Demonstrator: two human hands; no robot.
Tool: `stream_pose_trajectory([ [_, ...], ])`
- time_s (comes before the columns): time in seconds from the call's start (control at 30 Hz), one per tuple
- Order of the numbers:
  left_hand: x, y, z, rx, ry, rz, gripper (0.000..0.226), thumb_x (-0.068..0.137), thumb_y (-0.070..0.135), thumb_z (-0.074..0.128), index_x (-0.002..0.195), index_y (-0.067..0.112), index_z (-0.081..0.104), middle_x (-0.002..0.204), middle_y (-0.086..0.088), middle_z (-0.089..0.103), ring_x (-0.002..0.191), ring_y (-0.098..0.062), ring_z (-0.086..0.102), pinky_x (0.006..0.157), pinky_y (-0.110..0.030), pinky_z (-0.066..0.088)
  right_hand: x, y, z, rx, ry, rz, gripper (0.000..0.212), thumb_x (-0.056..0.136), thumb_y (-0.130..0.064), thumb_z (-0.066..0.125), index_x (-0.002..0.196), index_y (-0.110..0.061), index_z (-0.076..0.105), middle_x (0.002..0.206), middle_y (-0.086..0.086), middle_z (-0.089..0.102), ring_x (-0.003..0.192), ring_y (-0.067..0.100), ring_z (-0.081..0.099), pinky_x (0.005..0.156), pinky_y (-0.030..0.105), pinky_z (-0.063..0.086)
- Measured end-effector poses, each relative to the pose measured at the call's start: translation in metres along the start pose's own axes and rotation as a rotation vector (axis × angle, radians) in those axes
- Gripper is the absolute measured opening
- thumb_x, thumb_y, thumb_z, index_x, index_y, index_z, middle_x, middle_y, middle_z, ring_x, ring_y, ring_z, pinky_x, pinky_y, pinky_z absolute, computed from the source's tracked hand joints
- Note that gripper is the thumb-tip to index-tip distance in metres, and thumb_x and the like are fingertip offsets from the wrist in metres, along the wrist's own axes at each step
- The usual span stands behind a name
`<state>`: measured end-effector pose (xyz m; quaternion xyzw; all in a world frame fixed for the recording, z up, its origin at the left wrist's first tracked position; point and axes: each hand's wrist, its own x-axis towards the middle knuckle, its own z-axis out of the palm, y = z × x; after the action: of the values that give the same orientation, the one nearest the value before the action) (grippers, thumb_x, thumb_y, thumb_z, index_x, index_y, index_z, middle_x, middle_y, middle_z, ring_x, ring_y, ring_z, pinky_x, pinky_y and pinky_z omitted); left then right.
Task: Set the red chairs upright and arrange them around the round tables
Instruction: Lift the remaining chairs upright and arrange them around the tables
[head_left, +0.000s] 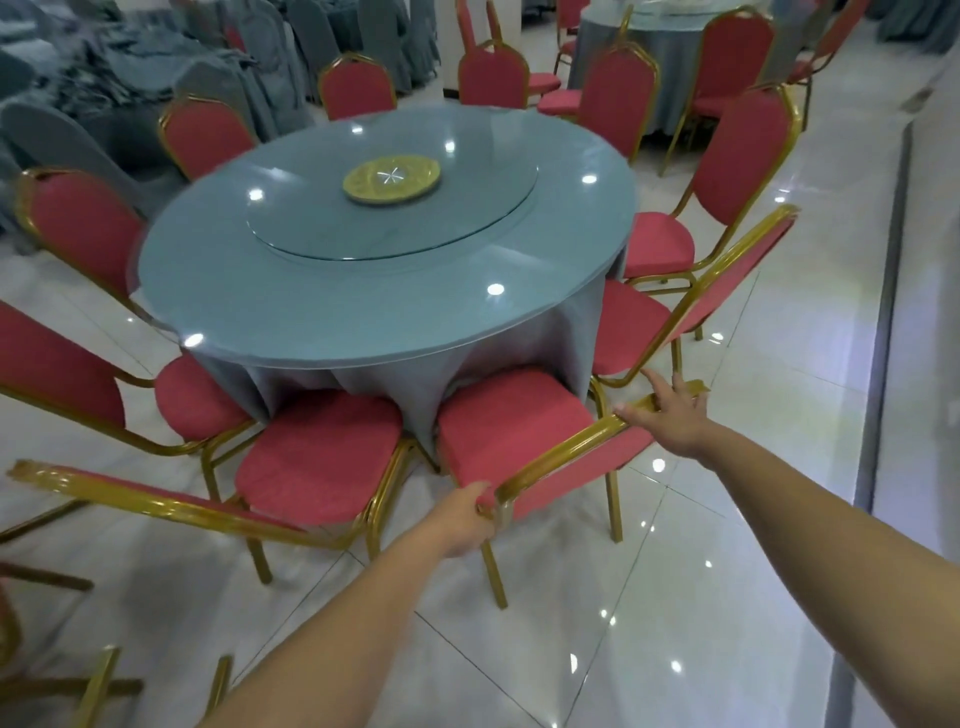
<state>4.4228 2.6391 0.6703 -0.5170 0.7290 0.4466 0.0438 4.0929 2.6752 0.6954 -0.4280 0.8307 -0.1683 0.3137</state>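
Closest to me, my left hand (460, 519) curls tight round one corner of the back rail of the red chair (511, 423), my right hand (672, 418) rests spread and nearly straight-fingered on the other end, and the chair stands upright, seat against the draped round table (363, 325) beyond.

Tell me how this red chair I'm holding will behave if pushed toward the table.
The chair should slide easily: its thin legs stand on glossy tiled floor. The gold metal frame looks rigid, so no flex. Pushed high, where the left hand and right hand hold, it may tip.
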Motion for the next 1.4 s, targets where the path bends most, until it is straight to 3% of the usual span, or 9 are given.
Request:
stream_pose_trajectory([
  [0.1, -0.017, -0.016, 0.012, -0.020, -0.125, -0.037, 0.052, 0.093, 0.017, 0.061, 0.143, 0.023, 0.047, 0.116, 0.007, 0.050, 0.102, -0.009, 0.049, 0.064, -0.003, 0.041, -0.004, -0.005, 0.009, -0.108, 0.076, -0.051, 0.076, 0.086, -0.078, 0.037, 0.152, -0.042, 0.024, 0.165, 0.011, 0.007, 0.150, 0.041, -0.001, 0.117, 0.066, 0.003],
  [0.17, -0.026, -0.023, 0.019, 0.010, -0.190, -0.058, 0.055, 0.093, 0.021, 0.062, 0.145, 0.022, 0.045, 0.122, 0.004, 0.053, 0.103, -0.010, 0.051, 0.072, -0.010, 0.040, -0.024, -0.013, 0.028, -0.112, 0.178, -0.044, 0.065, 0.091, -0.072, 0.034, 0.149, -0.043, 0.030, 0.166, 0.009, 0.006, 0.150, 0.041, 0.006, 0.113, 0.068, 0.017],
  [0.4, -0.054, -0.033, 0.023, -0.018, -0.202, -0.084, 0.045, 0.089, 0.030, 0.064, 0.134, 0.027, 0.056, 0.115, 0.010, 0.060, 0.104, -0.010, 0.058, 0.081, -0.020, 0.043, -0.086, -0.037, 0.086, -0.312, 0.135, -0.236, 0.077, 0.085, -0.056, 0.060, 0.151, -0.044, 0.023, 0.164, 0.001, -0.022, 0.150, 0.038, 0.002, 0.116, 0.060, 0.015],
  [0.6, -0.068, -0.031, 0.025, -0.126, -0.148, -0.039, 0.031, 0.084, 0.033, 0.064, 0.114, 0.038, 0.062, 0.109, 0.010, 0.063, 0.096, -0.006, 0.061, 0.073, -0.018, 0.046, -0.119, -0.050, 0.093, -0.060, -0.003, -0.351, 0.047, 0.087, -0.034, 0.064, 0.134, -0.029, 0.057, 0.162, -0.002, 0.026, 0.142, 0.028, 0.034, 0.113, 0.047, 0.033],
  [0.73, -0.069, -0.024, 0.011, -0.164, -0.131, 0.069, 0.026, 0.088, 0.025, 0.063, 0.112, 0.034, 0.067, 0.109, 0.009, 0.066, 0.093, -0.004, 0.062, 0.069, -0.013, 0.045, -0.144, -0.057, 0.095, 0.119, -0.027, -0.329, 0.033, 0.090, -0.021, 0.063, 0.122, -0.020, 0.067, 0.126, -0.004, 0.064, 0.119, 0.014, 0.057, 0.099, 0.027, 0.043],
  [1.0, -0.057, 0.030, -0.017, -0.291, 0.024, 0.338, 0.027, 0.089, 0.003, 0.063, 0.104, 0.024, 0.070, 0.101, 0.007, 0.071, 0.095, -0.008, 0.066, 0.083, -0.018, 0.052, -0.166, -0.053, 0.032, 0.247, 0.234, -0.177, 0.022, 0.089, -0.018, 0.062, 0.107, -0.020, 0.074, 0.102, -0.006, 0.072, 0.095, 0.007, 0.064, 0.088, 0.028, 0.051],
  [1.17, -0.040, 0.071, -0.015, -0.276, 0.174, 0.451, 0.029, 0.085, 0.008, 0.068, 0.105, 0.029, 0.068, 0.096, 0.021, 0.066, 0.089, 0.011, 0.060, 0.076, 0.000, 0.040, -0.154, -0.039, -0.011, 0.387, 0.430, -0.127, 0.020, 0.089, -0.024, 0.062, 0.087, -0.043, 0.065, 0.091, -0.022, 0.068, 0.087, -0.001, 0.063, 0.068, 0.017, 0.045],
  [1.27, -0.020, 0.103, -0.013, -0.097, 0.155, 0.506, 0.036, 0.083, 0.023, 0.071, 0.117, 0.033, 0.064, 0.103, 0.021, 0.056, 0.094, 0.012, 0.051, 0.077, -0.003, 0.031, -0.121, -0.024, -0.034, 0.495, 0.492, -0.057, 0.015, 0.091, -0.028, 0.063, 0.105, -0.031, 0.069, 0.100, -0.013, 0.068, 0.091, 0.006, 0.064, 0.068, 0.020, 0.048],
  [1.4, 0.020, 0.150, -0.005, -0.023, 0.054, 0.459, 0.052, 0.083, 0.036, 0.072, 0.132, 0.032, 0.057, 0.123, 0.009, 0.054, 0.105, -0.006, 0.055, 0.080, -0.017, 0.040, -0.041, 0.001, -0.069, 0.534, 0.507, 0.006, 0.044, 0.089, -0.031, 0.065, 0.130, -0.019, 0.058, 0.121, 0.000, 0.061, 0.104, 0.018, 0.059, 0.084, 0.031, 0.046],
])
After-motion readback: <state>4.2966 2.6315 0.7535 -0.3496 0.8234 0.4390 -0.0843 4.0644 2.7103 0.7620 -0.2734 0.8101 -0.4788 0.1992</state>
